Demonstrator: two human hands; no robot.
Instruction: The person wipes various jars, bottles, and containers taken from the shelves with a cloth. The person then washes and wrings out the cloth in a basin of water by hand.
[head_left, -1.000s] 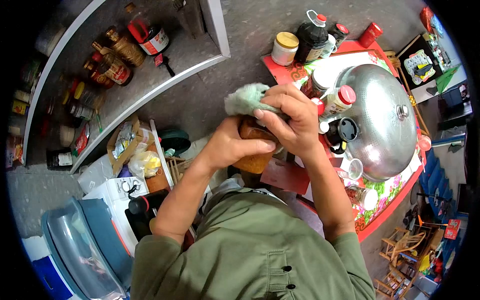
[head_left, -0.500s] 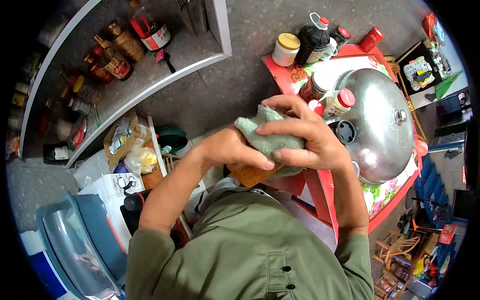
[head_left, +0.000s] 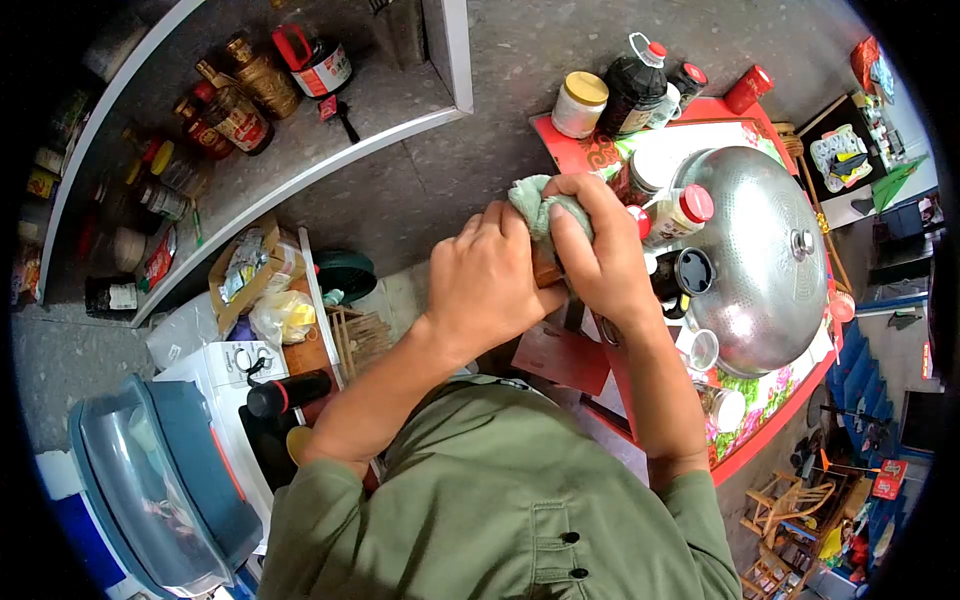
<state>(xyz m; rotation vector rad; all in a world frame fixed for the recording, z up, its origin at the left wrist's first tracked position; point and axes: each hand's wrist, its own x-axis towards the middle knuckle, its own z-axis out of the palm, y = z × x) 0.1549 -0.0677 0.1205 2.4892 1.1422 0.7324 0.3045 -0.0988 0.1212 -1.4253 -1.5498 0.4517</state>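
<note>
In front of my chest both hands are closed together around a brown object (head_left: 545,268), which shows only as a small patch between them; its kind is hidden. My left hand (head_left: 482,275) is wrapped over its left side, knuckles up. My right hand (head_left: 603,250) grips a pale green cloth (head_left: 535,205), pressing it against the object with thumb and fingers. The cloth sticks out above the fingers. Just beyond my right hand stand a red-capped jar (head_left: 680,212) and a black-lidded container (head_left: 690,270).
On the right, a red table (head_left: 740,455) carries a large domed metal lid (head_left: 760,260), jars and a dark jug (head_left: 633,95). A curved shelf (head_left: 300,165) with several bottles spans the upper left. A blue-grey bin (head_left: 150,480) and white appliance (head_left: 225,385) stand lower left.
The brown object and cloth have turned and are now mostly covered by my hands. My left hand has moved up and over, and my right hand has closed more tightly on the cloth.
</note>
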